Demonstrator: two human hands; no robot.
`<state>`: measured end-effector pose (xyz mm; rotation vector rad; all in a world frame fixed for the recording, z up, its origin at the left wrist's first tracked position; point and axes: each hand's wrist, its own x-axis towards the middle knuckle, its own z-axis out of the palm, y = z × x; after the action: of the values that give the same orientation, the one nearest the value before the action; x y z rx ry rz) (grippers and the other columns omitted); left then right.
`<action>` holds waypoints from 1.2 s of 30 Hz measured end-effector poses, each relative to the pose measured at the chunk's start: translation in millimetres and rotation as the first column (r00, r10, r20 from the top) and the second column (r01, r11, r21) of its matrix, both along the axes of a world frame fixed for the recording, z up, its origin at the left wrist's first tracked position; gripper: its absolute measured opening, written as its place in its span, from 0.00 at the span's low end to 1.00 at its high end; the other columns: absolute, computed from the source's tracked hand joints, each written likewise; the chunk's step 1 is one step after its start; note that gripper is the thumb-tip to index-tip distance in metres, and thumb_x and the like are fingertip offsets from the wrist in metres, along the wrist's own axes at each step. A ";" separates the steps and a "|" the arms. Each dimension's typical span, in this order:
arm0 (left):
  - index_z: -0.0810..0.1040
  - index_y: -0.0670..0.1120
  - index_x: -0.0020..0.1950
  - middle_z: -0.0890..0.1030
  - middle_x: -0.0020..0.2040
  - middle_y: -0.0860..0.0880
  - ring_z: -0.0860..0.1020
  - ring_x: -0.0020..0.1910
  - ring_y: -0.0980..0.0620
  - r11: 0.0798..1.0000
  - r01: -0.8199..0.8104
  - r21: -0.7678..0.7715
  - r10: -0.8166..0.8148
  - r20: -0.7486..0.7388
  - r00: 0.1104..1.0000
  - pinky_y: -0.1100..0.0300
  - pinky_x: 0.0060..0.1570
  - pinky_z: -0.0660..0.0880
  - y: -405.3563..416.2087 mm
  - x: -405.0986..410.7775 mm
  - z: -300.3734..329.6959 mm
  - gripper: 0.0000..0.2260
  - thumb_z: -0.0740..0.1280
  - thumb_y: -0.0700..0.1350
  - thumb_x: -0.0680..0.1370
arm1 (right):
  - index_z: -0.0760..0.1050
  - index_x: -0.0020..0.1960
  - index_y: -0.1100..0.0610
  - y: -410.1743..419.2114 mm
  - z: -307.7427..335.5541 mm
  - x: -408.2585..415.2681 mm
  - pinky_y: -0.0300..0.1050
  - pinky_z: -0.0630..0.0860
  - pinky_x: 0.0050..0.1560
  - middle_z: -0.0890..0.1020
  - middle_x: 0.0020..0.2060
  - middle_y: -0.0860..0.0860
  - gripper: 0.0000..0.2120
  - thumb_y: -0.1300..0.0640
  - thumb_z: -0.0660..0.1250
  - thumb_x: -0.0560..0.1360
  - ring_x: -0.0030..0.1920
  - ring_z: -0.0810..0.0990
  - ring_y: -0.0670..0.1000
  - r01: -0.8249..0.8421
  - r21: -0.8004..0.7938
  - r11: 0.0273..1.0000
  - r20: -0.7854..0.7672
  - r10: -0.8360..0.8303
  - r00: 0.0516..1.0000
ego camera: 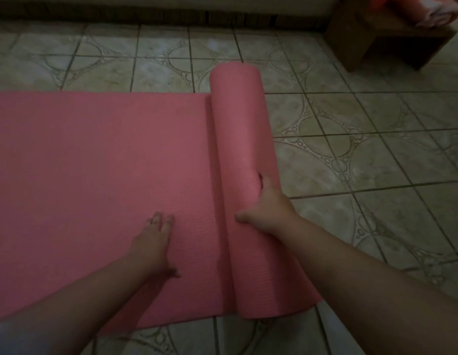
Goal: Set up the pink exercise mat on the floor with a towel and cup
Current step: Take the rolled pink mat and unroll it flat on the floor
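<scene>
The pink exercise mat (94, 162) lies partly unrolled on the tiled floor, its flat part running off to the left. The part that is still rolled (240, 119) stands as a thick tube at the mat's right end, running from near to far. My left hand (153, 242) presses flat on the unrolled surface just left of the roll, fingers straight. My right hand (266, 208) rests over the top of the roll, thumb on its left side and fingers curved over the right side. No towel or cup is plainly in view.
Patterned tiled floor (363, 149) stretches to the right of the roll and behind the mat. A brown wooden bench or low table (376, 39) stands at the back right with a reddish-orange bundle (422, 8) on it. A wall base runs along the back.
</scene>
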<state>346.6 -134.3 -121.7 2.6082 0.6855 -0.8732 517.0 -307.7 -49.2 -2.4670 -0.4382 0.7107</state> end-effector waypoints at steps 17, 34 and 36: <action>0.43 0.53 0.77 0.38 0.78 0.43 0.44 0.76 0.39 0.994 -0.003 0.111 -0.007 0.089 0.996 0.42 0.72 0.56 -18.3 38.9 -6.6 0.53 0.65 0.73 0.62 | 0.48 0.77 0.48 -69.2 10.8 36.9 0.51 0.69 0.67 0.64 0.72 0.55 0.63 0.50 0.83 0.52 0.68 0.69 0.55 0.231 0.112 0.966 -0.200 -0.206 0.958; 0.36 0.63 0.74 0.32 0.76 0.52 0.38 0.76 0.40 0.994 0.085 0.071 -0.090 0.070 0.993 0.31 0.67 0.53 -20.0 36.6 -24.5 0.56 0.66 0.75 0.57 | 0.42 0.77 0.49 -61.5 -2.0 36.3 0.55 0.65 0.70 0.62 0.73 0.56 0.73 0.38 0.81 0.44 0.71 0.65 0.58 0.212 -0.065 0.975 -0.111 -0.218 0.970; 0.36 0.64 0.73 0.32 0.76 0.54 0.39 0.76 0.40 0.995 0.070 0.068 -0.074 0.072 0.995 0.31 0.67 0.53 -18.6 35.6 -26.4 0.56 0.67 0.75 0.56 | 0.45 0.77 0.50 -62.6 -2.8 41.2 0.54 0.68 0.68 0.67 0.71 0.55 0.70 0.41 0.82 0.45 0.68 0.69 0.57 0.201 -0.047 0.978 -0.103 -0.205 0.973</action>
<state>382.2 -152.9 -148.1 2.7236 0.6132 -0.7816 558.2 -370.3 -52.0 -2.4482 -0.1305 0.7667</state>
